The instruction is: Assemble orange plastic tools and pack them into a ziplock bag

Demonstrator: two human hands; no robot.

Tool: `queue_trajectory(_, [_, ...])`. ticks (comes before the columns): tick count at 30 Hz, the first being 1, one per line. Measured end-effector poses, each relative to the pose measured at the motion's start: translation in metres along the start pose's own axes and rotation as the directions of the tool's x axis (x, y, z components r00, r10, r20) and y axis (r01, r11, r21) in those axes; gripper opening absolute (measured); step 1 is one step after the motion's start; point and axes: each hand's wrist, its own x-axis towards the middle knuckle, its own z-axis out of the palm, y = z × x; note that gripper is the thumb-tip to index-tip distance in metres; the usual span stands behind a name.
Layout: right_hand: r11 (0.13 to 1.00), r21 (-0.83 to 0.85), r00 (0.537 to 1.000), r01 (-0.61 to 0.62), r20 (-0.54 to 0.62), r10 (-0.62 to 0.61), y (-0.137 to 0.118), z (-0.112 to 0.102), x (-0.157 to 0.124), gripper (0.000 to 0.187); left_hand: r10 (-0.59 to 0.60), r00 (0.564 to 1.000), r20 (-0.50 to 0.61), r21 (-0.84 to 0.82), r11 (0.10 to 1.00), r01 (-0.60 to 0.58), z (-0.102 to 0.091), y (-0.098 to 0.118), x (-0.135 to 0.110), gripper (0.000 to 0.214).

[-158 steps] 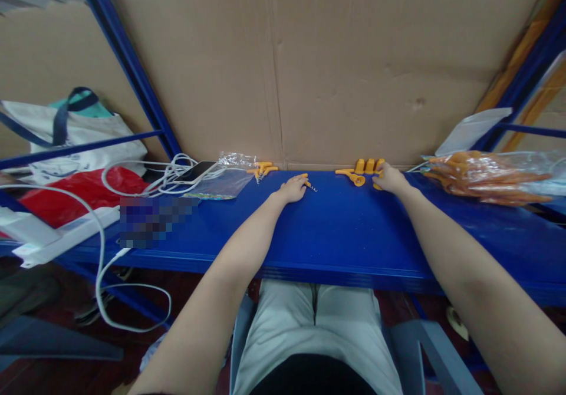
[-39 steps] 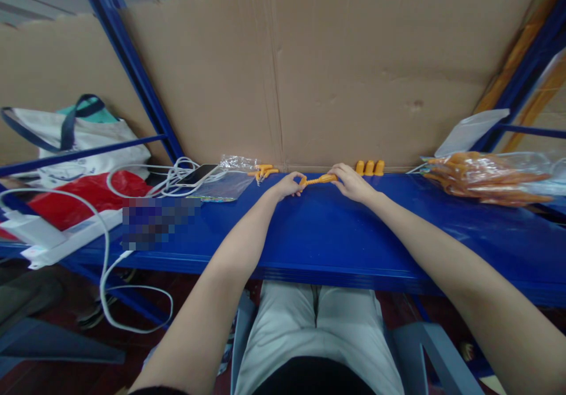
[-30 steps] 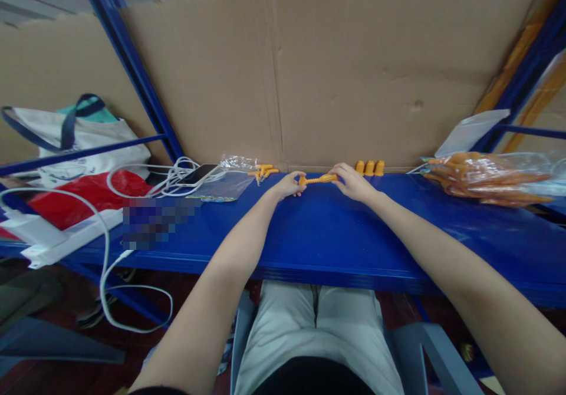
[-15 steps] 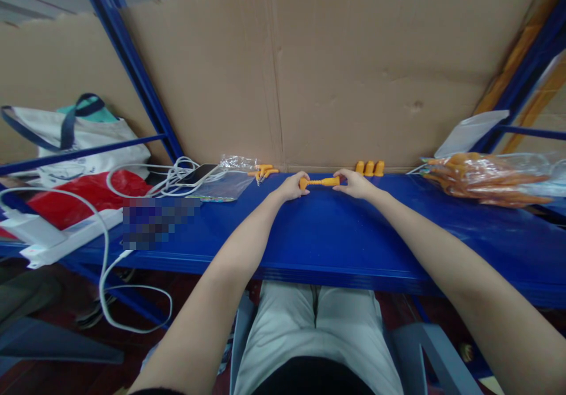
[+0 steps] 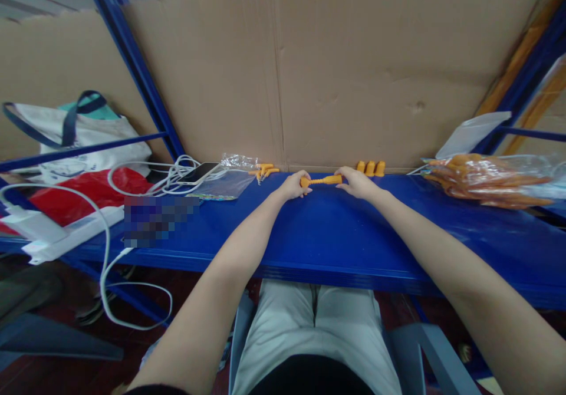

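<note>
An orange plastic rod-like piece lies across between my two hands, just above or on the blue shelf top; I cannot tell which. It has a rounded left end, a thin ridged neck and a thicker right part. My left hand is closed around the rounded end. At the other end, my right hand has its thumb and fingers around the thicker part. Beyond the right hand, three orange caps stand upright in a row. Several small orange pieces with metal bits lie behind my left hand.
A clear plastic bag, a phone and white cables lie left on the blue shelf. Farther left are a power strip and a red bag. Bagged orange parts lie right. Cardboard stands behind.
The orange piece's right end has shifted slightly right and up, and my right hand has moved slightly with it. My left hand stays on the rounded end.
</note>
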Motion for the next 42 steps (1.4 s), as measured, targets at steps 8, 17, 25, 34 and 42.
queue_trajectory(8, [0.998,0.058,1.000,-0.017,-0.024,0.019,-0.004,0.003,-0.002,0.025,-0.007,1.000,-0.012,-0.005,1.000,0.007,-0.001,0.003,-0.003,0.034])
queue_trajectory(17, [0.688,0.558,0.884,-0.464,0.238,0.403,-0.014,0.010,0.003,0.025,0.008,0.999,-0.038,0.151,0.989,-0.002,-0.002,0.012,-0.011,0.033])
queue_trajectory(25, [0.578,0.585,0.821,-0.568,0.356,0.447,-0.026,0.003,0.003,0.035,0.028,0.998,-0.059,0.173,0.985,-0.017,-0.003,0.008,-0.009,0.030])
queue_trajectory(34, [0.482,0.668,0.817,-0.566,0.377,0.437,-0.025,-0.003,-0.004,0.020,0.019,0.997,-0.077,0.154,0.988,-0.007,-0.003,0.011,-0.011,0.030])
queue_trajectory(42, [0.517,0.667,0.839,-0.536,0.352,0.416,-0.025,-0.002,-0.005,0.018,0.019,0.997,-0.077,0.155,0.988,-0.007,-0.002,0.009,-0.011,0.028])
